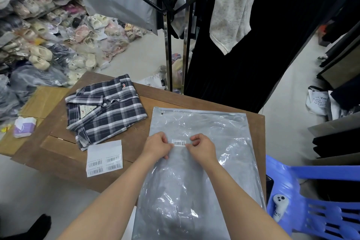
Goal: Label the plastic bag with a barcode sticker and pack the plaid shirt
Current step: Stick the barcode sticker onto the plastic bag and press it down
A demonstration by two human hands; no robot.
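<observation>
Grey, glossy plastic bag (204,142) lies flat on the wooden worktop (58,122). Left hand (156,145) and right hand (201,147) pinch the ends of the barcode sticker (179,142), laying it on the film. The bag looks light, limp and slippery. The folded plaid shirt (105,109), soft, lies apart at left; best lifted under its fold.

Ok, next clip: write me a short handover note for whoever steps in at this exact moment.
Left hand and right hand: fingertips pressing the ends of the barcode sticker onto the plastic bag.
Bag lies flat on the wooden table, apparently empty, zip edge away from you.
Plaid shirt is folded on the table, left of the bag, unpacked.
Sticker sheet lies near the shirt.
Done: sticker placed.
Left: smooth it down, open the bag, pack the shirt.
</observation>
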